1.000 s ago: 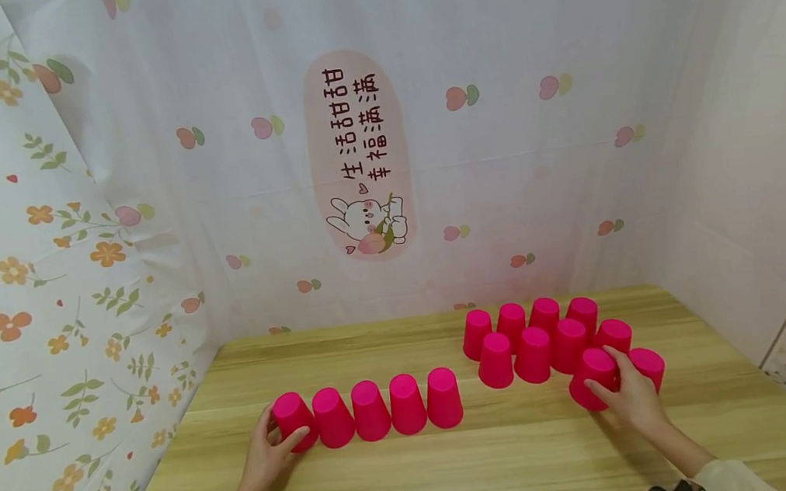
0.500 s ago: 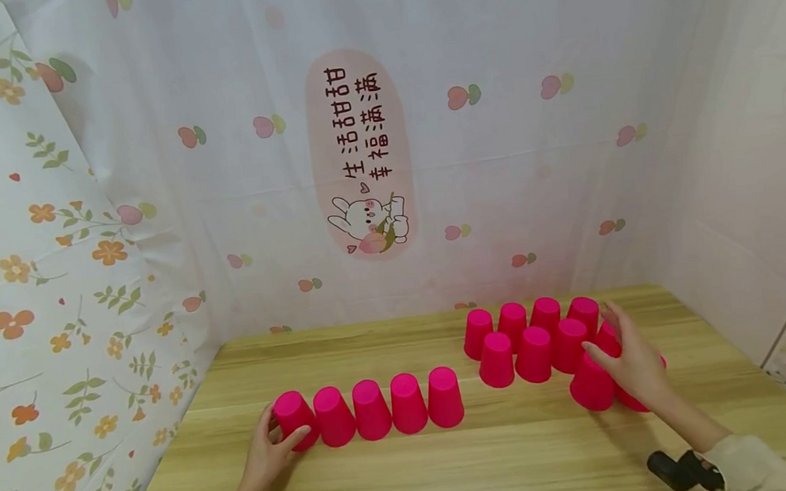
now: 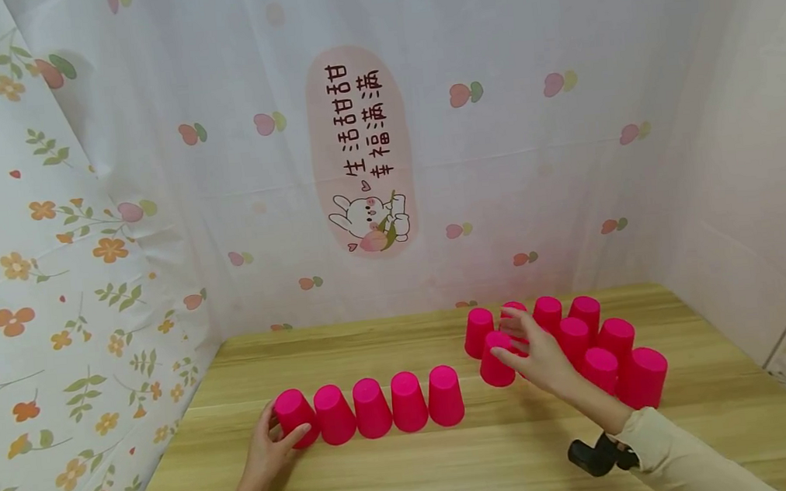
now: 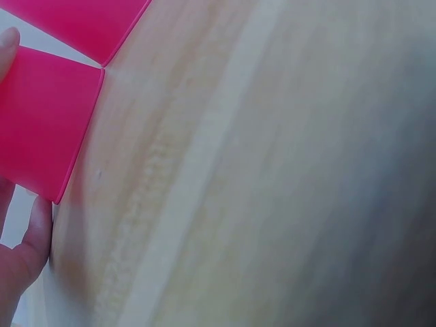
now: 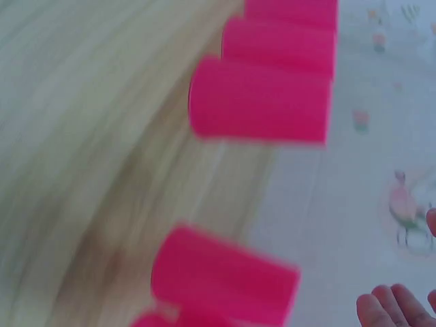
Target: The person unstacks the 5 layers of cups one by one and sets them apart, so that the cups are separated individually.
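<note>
Bright pink cups stand upside down on the wooden table, in two sets. At the left end of a straight row, my left hand (image 3: 265,452) grips the end cup (image 3: 291,412) with thumb and fingers on either side. That gripped cup (image 4: 48,122) also fills the edge of the left wrist view, a neighbour touching its rim. Over on the right, my right hand (image 3: 539,353) reaches across the grouped cups, fingers spread and holding nothing. Its thumb overlaps the front-left cup (image 3: 495,365) of that group and its palm hides another cup. Fingertips (image 5: 381,310) show low in the right wrist view.
The rest of the left row, ending at a cup (image 3: 445,397), stands side by side. More cups, such as a near-right one (image 3: 646,379), crowd around my right forearm. A printed curtain (image 3: 535,186) hangs behind the wooden table (image 3: 399,479).
My right hand first leaves the front cup at the right side of the group, rises over the cups there, then sweeps left to the group's left part. The left hand stays on its cup.
</note>
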A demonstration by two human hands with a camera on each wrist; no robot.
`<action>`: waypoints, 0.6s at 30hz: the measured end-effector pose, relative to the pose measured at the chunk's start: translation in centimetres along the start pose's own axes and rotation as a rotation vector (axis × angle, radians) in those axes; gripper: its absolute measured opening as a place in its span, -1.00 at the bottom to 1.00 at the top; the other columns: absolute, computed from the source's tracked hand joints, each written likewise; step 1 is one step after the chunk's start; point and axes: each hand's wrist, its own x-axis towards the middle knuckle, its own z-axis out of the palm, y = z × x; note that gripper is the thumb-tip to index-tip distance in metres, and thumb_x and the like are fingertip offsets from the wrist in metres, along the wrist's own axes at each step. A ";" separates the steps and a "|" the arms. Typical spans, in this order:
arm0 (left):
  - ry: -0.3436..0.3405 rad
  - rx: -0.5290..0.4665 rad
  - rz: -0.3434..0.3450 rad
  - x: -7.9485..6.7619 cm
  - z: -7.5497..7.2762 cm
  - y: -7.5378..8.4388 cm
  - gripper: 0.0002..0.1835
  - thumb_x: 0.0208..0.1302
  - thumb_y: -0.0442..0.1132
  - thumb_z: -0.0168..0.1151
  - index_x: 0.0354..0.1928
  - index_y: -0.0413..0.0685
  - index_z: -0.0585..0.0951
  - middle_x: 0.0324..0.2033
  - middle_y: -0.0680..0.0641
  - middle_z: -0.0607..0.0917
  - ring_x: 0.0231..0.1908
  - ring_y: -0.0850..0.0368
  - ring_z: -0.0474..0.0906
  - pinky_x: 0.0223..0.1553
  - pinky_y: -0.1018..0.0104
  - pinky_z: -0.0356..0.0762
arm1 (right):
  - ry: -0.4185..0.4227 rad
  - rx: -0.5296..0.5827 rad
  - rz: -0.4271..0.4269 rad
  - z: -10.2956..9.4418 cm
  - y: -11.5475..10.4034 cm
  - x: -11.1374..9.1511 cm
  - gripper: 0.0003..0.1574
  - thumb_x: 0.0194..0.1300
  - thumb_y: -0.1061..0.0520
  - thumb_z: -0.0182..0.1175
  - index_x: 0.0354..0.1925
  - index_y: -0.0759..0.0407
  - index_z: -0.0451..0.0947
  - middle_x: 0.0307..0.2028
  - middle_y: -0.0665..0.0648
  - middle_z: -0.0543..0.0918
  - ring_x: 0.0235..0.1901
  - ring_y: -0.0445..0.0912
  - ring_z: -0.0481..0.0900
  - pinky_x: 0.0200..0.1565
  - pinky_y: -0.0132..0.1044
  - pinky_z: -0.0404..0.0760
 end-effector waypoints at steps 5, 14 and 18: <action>-0.002 0.007 0.003 0.1 0.0 -0.1 -0.30 0.03 -0.29 0.30 0.19 -0.29 0.19 -0.04 -0.32 0.40 -0.02 -0.22 0.36 -0.05 0.06 0.40 | -0.101 0.093 0.021 3.9 -0.9 0.3 -0.34 0.02 0.31 0.27 0.07 0.36 0.22 -0.02 0.35 0.44 -0.01 0.20 0.40 -0.07 0.02 0.42; 0.022 0.009 0.043 0.3 0.2 -0.4 -0.32 0.00 -0.33 0.31 0.17 -0.26 0.25 -0.06 -0.30 0.43 -0.03 -0.20 0.37 -0.08 0.07 0.42 | -0.229 0.137 0.120 8.0 0.3 0.0 -0.30 0.00 0.16 0.32 0.08 0.33 0.29 0.01 0.26 0.44 0.02 0.16 0.37 -0.05 0.03 0.41; 0.023 0.017 0.020 0.1 0.1 -0.2 -0.31 0.00 -0.32 0.31 0.18 -0.27 0.23 -0.06 -0.30 0.43 -0.03 -0.20 0.37 -0.06 0.05 0.40 | -0.264 0.153 0.076 8.8 1.2 -0.2 -0.31 -0.01 0.21 0.32 0.06 0.40 0.29 -0.08 0.26 0.48 -0.10 0.13 0.45 -0.13 -0.03 0.48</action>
